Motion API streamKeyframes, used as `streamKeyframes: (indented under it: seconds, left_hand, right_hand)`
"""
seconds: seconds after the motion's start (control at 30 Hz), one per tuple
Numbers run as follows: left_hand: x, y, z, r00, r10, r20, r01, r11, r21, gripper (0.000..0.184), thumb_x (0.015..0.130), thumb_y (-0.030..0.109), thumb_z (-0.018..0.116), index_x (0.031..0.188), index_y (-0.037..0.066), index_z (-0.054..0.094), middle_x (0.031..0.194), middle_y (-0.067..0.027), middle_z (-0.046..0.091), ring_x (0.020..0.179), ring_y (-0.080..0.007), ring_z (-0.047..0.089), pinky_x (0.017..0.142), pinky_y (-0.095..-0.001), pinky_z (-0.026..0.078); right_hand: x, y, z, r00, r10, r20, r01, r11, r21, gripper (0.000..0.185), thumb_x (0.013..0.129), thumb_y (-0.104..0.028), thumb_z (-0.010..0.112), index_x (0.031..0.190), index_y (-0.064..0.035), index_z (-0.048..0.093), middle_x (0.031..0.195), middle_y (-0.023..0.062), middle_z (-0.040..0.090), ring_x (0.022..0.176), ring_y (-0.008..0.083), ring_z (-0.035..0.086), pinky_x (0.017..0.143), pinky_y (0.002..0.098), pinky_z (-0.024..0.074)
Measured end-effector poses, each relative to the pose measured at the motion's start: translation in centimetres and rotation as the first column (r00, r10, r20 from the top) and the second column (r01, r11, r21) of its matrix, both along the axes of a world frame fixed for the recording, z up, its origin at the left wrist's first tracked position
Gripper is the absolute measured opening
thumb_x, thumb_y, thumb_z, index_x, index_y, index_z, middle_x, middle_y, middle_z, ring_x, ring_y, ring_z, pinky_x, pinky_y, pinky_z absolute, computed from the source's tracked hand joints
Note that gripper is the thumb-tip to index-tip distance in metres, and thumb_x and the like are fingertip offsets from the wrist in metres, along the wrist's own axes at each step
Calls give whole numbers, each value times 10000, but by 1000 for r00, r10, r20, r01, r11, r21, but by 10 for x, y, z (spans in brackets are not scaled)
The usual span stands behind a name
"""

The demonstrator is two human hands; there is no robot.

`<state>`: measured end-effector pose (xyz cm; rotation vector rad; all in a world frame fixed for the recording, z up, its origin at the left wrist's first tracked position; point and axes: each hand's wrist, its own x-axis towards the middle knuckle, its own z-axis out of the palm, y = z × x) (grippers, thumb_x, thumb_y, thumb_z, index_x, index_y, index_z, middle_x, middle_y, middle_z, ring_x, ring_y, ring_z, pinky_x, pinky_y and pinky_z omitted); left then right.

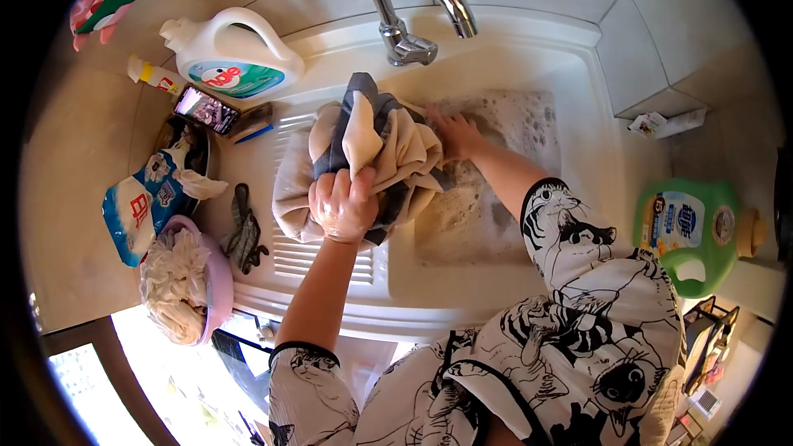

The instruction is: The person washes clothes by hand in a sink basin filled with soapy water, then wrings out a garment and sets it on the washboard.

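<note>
A bunched beige and dark grey cloth (396, 144) lies over the ribbed washboard (318, 260) and the left edge of the sink basin (578, 231). My left hand (343, 205), wet with a little foam, is closed on the front of the cloth. Beyond the cloth's right side, my right hand (456, 134) rests with fingers apart at the edge of the foamy water (529, 124); part of it is hidden by the cloth.
Chrome faucet (405, 41) behind the basin. To the left are a white detergent bottle (239, 58), a phone (206, 109), a blue-white packet (136, 206), a dark cloth (244, 231) and a pink bucket (218, 281) holding pale cloth. A green bottle (694, 235) stands right.
</note>
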<state>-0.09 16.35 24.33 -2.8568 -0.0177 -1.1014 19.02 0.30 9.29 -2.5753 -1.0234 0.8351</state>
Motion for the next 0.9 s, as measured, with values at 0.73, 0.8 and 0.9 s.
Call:
streamKeyframes:
  seconds: [0.73,0.8,0.9]
  left_hand:
    - [-29,-6,19,999,36,22,-34,998,-55,174,691,111,594,845,193,598,691,-20,496,675,-257,510,591,-406,406]
    - [-45,-1,24,996,85,21,-84,994,-66,83,748,162,592,816,208,610,684,-2,488,667,-228,508,580,-369,401]
    - [-66,4,23,992,127,24,-123,984,-132,148,704,133,602,837,197,614,686,-18,503,653,-250,508,570,-391,404]
  right_hand:
    - [-51,-18,203,807,-212,-552,586,405,702,504,554,72,642,1054,40,593,951,118,646,827,226,607,752,315,489]
    - [-67,3,227,866,-219,-449,495,495,714,634,525,94,648,1152,53,562,1020,125,621,935,239,598,792,307,487]
    - [-79,41,237,996,-82,-14,55,524,850,464,526,-78,696,987,-37,664,923,138,665,905,284,608,805,345,484]
